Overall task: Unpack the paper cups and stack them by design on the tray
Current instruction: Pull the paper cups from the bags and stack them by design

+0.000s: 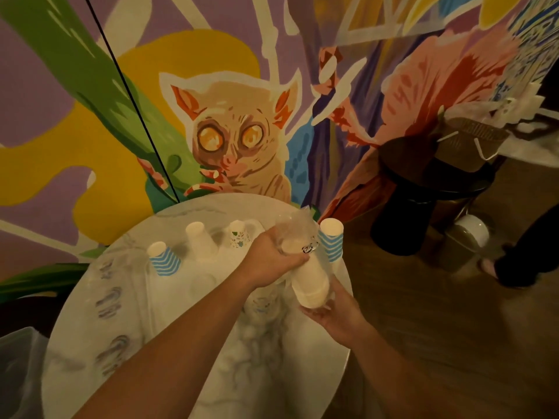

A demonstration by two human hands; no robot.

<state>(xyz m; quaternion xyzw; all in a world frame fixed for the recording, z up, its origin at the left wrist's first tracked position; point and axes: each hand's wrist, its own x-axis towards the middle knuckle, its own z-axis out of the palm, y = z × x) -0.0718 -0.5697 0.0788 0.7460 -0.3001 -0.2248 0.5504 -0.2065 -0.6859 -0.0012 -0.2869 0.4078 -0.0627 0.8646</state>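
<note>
A person stands over a round, marble-patterned surface [127, 343] pushed close to a painted wall, both bare hands on a sleeve of plain white paper cups [310, 282] wrapped in clear plastic [295, 226]. The left hand [269, 261] grips the upper part of the sleeve, fingers curled round the wrap just below its loose, crumpled top. The right hand [335, 316] cups the sleeve's lower end from beneath, fingers bent round its base. The sleeve hangs tilted over the surface's right side, close to the rim.

Four cups or short stacks stand upside down farther back on the surface: a blue-and-white zigzag stack [163, 258] at the left, a plain white stack [201, 240] beside it, a white cup with small leafy prints [239, 234] next, and a second zigzag stack [331, 240] near the right rim, just behind the wrapped sleeve. They stand apart from one another. The tray cannot be told apart from the pale surface. Most of the near half of the surface lies open in front of the arms.

A dark mark shows on the wrap near the left thumb, too small to read.

The mural [239, 137] behind shows a wide-eyed tarsier among green and yellow leaves. To the right, on wooden floor, a black round stool [423, 189] carries a brown paper bag [472, 143] with white handles. A translucent bin [21, 373] sits at lower left.
</note>
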